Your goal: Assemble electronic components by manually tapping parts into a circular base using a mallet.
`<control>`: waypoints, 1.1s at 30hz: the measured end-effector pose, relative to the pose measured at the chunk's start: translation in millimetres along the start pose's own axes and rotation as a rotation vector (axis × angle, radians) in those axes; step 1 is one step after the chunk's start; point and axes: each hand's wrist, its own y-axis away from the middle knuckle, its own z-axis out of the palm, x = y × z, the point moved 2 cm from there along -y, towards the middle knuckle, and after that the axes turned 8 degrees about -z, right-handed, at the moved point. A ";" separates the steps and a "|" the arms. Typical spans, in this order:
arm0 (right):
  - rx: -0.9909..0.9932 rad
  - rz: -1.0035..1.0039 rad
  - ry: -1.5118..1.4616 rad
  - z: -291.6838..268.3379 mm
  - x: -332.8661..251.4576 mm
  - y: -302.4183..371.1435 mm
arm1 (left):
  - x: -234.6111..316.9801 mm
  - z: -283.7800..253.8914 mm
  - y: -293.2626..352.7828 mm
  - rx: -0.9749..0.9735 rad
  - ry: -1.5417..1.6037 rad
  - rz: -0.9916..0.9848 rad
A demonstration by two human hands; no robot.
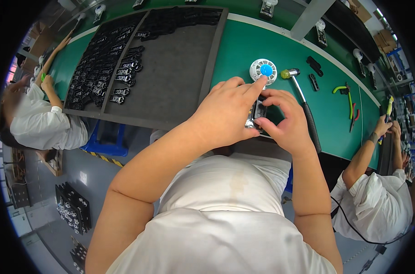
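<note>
A device like a small handheld fan lies in front of me, with a round white ribbed head (256, 69) and a blue disc in its middle. Its black and chrome body (261, 111) is partly covered by my fingers. My left hand (228, 107) holds the body from the left, the index finger reaching to the blue disc and the thumb at the lower end. From the right, my right hand (285, 116) grips the body between curled fingers and thumb. A mallet (303, 98) with a yellow tip and black handle lies just right of that hand.
A dark divided tray (171, 64) with many black and chrome parts stands left. On the green table (237, 39) lie black parts (314, 82), green-handled cutters (350, 102) and red-handled pliers (355, 117). Co-workers (47, 121) (376, 196) sit at either side. A metal post (310, 20) rises behind.
</note>
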 end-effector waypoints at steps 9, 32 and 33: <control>-0.037 -0.024 0.080 0.4 -2.9 -3.1 | -1.4 1.6 0.9 0.017 0.016 0.011; -0.003 -0.163 0.156 -5.7 7.9 15.7 | 17.3 27.6 49.0 0.133 -0.009 0.165; 0.014 -0.158 0.199 -15.6 6.1 16.1 | 18.5 30.0 49.8 0.143 -0.043 0.172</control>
